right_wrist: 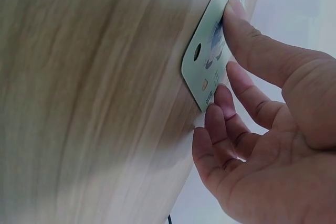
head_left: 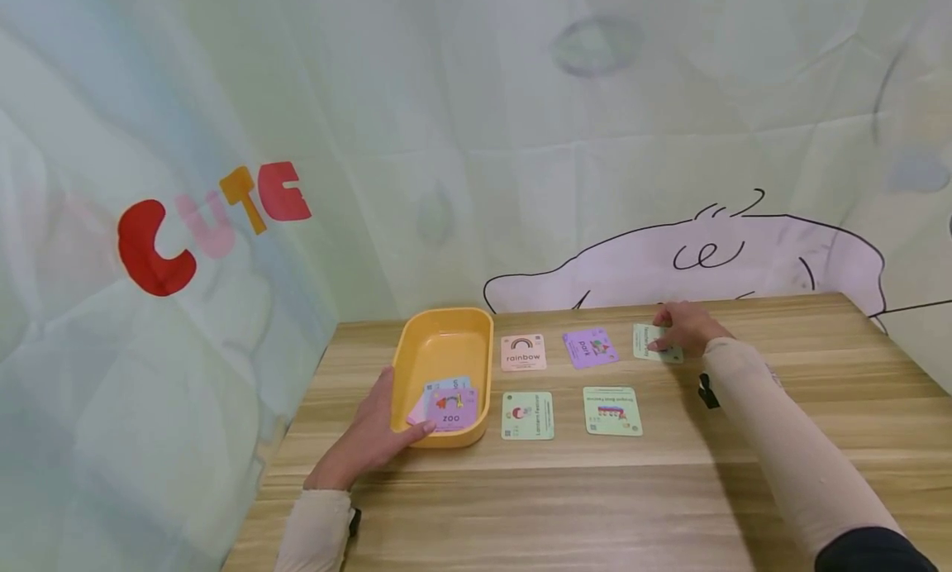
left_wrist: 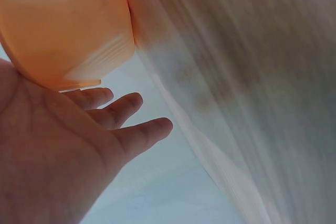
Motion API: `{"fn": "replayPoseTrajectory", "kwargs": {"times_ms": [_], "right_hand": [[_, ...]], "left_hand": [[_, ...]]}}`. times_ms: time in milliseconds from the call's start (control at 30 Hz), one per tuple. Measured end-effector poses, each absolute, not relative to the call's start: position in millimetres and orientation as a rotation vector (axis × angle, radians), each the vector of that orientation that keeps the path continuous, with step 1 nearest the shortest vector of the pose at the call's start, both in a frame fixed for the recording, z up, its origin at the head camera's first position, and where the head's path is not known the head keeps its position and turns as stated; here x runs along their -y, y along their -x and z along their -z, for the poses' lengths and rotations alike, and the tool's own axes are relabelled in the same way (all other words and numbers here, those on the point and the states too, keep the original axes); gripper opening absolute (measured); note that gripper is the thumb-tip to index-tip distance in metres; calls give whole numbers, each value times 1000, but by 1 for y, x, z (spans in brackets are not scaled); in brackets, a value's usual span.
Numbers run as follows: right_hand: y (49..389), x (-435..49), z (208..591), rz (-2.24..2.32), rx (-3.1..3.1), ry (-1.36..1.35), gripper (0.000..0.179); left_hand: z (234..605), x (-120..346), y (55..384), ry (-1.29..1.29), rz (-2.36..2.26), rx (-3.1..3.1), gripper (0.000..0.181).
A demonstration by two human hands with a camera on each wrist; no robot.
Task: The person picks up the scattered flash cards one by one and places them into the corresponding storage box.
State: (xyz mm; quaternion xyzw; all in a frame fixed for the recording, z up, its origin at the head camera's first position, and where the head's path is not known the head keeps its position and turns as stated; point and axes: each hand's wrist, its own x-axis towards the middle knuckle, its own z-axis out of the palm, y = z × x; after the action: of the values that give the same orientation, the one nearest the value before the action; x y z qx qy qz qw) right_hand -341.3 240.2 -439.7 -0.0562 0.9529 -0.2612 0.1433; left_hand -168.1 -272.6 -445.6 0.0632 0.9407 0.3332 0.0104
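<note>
My right hand (head_left: 687,328) is at the back right of the table, over a pale green card (head_left: 641,342). In the right wrist view, the thumb lies on the card's face and the curled fingertips are at its edge, pinching it close over the wood. My left hand (head_left: 372,431) rests against the left side of a yellow tray (head_left: 397,394), thumb over the rim at the near corner. Straight, spread fingers (left_wrist: 149,132) show beside the tray's outer wall in the left wrist view. Inside the tray, a purple "zoo" card (head_left: 451,411) overlaps a blue card (head_left: 446,383).
Between tray and right hand lie a pink "rainbow" card (head_left: 524,361), a purple "park" card (head_left: 583,353), a green Lantern Festival card (head_left: 531,415) and a green Dragon Boat Festival card (head_left: 612,411). A printed cloth (head_left: 416,142) hangs behind the wooden table (head_left: 580,498).
</note>
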Motion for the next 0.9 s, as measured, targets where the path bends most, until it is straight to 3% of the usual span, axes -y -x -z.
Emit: {"fn": "replayPoseTrajectory", "kwargs": {"times_ms": [900], "right_hand": [[341,-238,444,746,-2798,196,48]], "left_hand": [[448,275,167,-179,-1002,-2902,115]]}}
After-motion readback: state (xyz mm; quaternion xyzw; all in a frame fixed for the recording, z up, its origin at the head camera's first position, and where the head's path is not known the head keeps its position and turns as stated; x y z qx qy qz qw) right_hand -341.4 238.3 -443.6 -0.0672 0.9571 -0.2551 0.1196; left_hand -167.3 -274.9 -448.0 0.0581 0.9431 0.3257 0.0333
